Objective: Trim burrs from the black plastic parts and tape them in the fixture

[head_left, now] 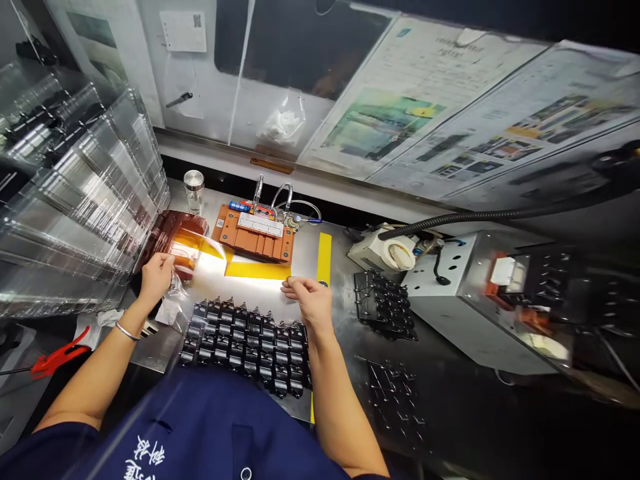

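Two hands, left [159, 272] beside the dispenser [173, 230] and right [309, 301] nearer the yellow strip [257, 270] lying lengthwise left to right between them, have fingertips pinched together, any hold too small to tell.

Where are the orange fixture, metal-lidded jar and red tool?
Orange fixture [255, 245]: head view, ribbed front part.
Metal-lidded jar [195, 196]: head view, glass below lid.
Red tool [56, 363]: head view, main body.

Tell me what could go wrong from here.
The right hand is close to the rows of black parts, so a dipping wrist might knock some out of line. The left hand is near the tall stack of clear trays; a sideways swing could perhaps jolt it.
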The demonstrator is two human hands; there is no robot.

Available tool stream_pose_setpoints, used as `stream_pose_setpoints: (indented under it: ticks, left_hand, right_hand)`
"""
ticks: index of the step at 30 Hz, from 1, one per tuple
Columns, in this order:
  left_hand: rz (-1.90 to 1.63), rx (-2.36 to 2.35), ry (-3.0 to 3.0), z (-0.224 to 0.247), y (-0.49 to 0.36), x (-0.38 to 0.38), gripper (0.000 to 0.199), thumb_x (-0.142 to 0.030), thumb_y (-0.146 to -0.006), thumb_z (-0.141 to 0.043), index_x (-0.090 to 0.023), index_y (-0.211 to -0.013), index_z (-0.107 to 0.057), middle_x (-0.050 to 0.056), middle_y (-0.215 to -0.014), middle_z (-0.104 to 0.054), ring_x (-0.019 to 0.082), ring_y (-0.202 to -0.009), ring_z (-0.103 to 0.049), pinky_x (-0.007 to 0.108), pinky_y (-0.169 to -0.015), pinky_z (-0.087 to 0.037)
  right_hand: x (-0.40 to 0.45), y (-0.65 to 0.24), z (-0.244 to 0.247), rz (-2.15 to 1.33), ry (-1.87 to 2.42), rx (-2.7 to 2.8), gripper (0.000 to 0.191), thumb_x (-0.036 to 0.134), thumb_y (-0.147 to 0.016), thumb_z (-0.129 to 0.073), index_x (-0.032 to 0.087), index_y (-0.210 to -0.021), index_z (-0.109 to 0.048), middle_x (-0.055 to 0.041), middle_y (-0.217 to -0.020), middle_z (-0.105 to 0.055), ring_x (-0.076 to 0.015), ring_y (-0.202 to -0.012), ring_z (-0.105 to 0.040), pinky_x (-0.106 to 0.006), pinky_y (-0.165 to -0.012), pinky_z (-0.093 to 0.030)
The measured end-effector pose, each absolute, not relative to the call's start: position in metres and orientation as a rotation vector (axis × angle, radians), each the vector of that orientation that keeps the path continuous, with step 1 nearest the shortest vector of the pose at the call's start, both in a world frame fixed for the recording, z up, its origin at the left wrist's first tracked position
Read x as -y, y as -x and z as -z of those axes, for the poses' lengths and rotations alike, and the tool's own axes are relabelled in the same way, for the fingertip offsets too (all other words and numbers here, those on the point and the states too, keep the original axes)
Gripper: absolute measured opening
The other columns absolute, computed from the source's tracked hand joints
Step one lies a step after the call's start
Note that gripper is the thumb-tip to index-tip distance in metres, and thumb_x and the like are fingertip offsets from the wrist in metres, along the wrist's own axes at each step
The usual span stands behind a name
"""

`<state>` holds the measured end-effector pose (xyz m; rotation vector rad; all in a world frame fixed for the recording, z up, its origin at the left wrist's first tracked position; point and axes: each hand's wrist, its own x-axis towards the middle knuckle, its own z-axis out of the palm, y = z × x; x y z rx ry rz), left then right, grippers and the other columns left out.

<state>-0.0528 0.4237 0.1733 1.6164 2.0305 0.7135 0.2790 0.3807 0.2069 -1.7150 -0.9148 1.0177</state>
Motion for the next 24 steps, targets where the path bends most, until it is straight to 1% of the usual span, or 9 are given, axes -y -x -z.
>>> stream_pose_setpoints:
  ticks: [4, 8, 10, 12, 15, 17, 19, 22, 24]
  left_hand:
    - [-0.57, -2.339, -1.558, -0.146, 0.08, -0.47, 0.027, -0.024, -0.089, -0.036, -0.011, -0.098, -0.058, 0.019, -0.093, -0.067, 0.029, -0.088, -0.064, 0.043, -0.082, -0.047]
    - [-0.42, -2.371, -1.696, -0.13, 0.075, -0.494, 0.032, -0.019, -0.089, -0.036, -0.008, -0.111, -0.056, 0.026, -0.113, -0.06, 0.036, -0.105, -0.059, 0.049, -0.085, -0.046]
    - [-0.384, -2.351, -1.84, -0.133, 0.062, -0.502, 0.037, -0.014, -0.089, -0.032, -0.006, -0.119, -0.053, 0.029, -0.126, -0.052, 0.038, -0.118, -0.051, 0.052, -0.092, -0.042]
    - [-0.321, -2.25, -2.091, -0.144, 0.034, -0.511, 0.04, -0.009, -0.089, -0.03, -0.004, -0.121, -0.052, 0.029, -0.13, -0.049, 0.037, -0.122, -0.047, 0.054, -0.097, -0.039]
    - [-0.065, -1.686, -2.514, -0.16, -0.054, -0.529, 0.04, -0.006, -0.087, -0.031, -0.005, -0.12, -0.053, 0.026, -0.119, -0.056, 0.032, -0.112, -0.055, 0.048, -0.092, -0.046]
    - [0.031, -1.329, -2.61, -0.162, -0.14, -0.544, 0.035, -0.009, -0.087, -0.039, -0.016, -0.117, -0.057, 0.014, -0.114, -0.061, 0.024, -0.106, -0.06, 0.035, -0.087, -0.051]
    - [0.09, -1.123, -2.651, -0.156, -0.231, -0.563, 0.029, -0.013, -0.088, -0.045, -0.019, -0.112, -0.059, 0.01, -0.108, -0.062, 0.019, -0.097, -0.063, 0.03, -0.081, -0.052]
    - [0.144, -1.032, -2.675, -0.143, -0.341, -0.598, 0.025, -0.015, -0.091, -0.049, -0.012, -0.113, -0.058, 0.013, -0.111, -0.061, 0.02, -0.097, -0.063, 0.034, -0.083, -0.052]
    - [0.202, -1.026, -2.671, -0.135, -0.383, -0.621, 0.029, -0.026, -0.09, -0.055, -0.011, -0.116, -0.057, 0.012, -0.113, -0.061, 0.02, -0.097, -0.062, 0.038, -0.083, -0.053]
  right_hand:
    - [-0.364, -0.317, -0.211, -0.765, 1.713, 0.798, 0.026, 0.042, -0.065, -0.069, 0.016, -0.067, -0.066, -0.0041, -0.058, -0.069, -0.0169, -0.053, -0.066, -0.029, -0.053, -0.057]
    - [-0.356, -0.33, -0.221, -0.799, 1.708, 1.278, 0.018, 0.033, -0.074, -0.063, 0.018, -0.069, -0.07, -0.0033, -0.063, -0.071, -0.0157, -0.056, -0.066, -0.027, -0.055, -0.055]
    - [-0.355, -0.336, -0.222, -0.753, 1.674, 1.468, 0.016, 0.028, -0.078, -0.059, 0.018, -0.072, -0.07, -0.0026, -0.066, -0.071, -0.0145, -0.057, -0.065, -0.025, -0.055, -0.054]
    - [-0.355, -0.342, -0.218, -0.684, 1.642, 1.572, 0.015, 0.023, -0.081, -0.056, 0.019, -0.076, -0.07, -0.0022, -0.069, -0.071, -0.0135, -0.059, -0.064, -0.025, -0.057, -0.054]
    - [-0.357, -0.349, -0.207, -0.608, 1.62, 1.657, 0.016, 0.017, -0.083, -0.053, 0.018, -0.081, -0.069, -0.0024, -0.07, -0.07, -0.0135, -0.061, -0.064, -0.025, -0.06, -0.053]
    - [-0.357, -0.35, -0.201, -0.584, 1.59, 1.713, 0.017, 0.015, -0.085, -0.052, 0.018, -0.083, -0.068, -0.0035, -0.073, -0.07, -0.0144, -0.065, -0.065, -0.026, -0.063, -0.053]
    - [-0.356, -0.351, -0.199, -0.58, 1.561, 1.779, 0.018, 0.014, -0.086, -0.051, 0.018, -0.086, -0.068, -0.0045, -0.076, -0.071, -0.0151, -0.068, -0.067, -0.026, -0.066, -0.054]
    - [-0.35, -0.355, -0.2, -0.605, 1.57, 1.839, 0.018, 0.014, -0.087, -0.05, 0.019, -0.087, -0.067, -0.0045, -0.076, -0.072, -0.0159, -0.07, -0.067, -0.027, -0.066, -0.054]
    - [-0.345, -0.36, -0.199, -0.629, 1.596, 1.834, 0.017, 0.014, -0.087, -0.05, 0.02, -0.087, -0.066, -0.0043, -0.077, -0.072, -0.0168, -0.07, -0.067, -0.028, -0.066, -0.054]
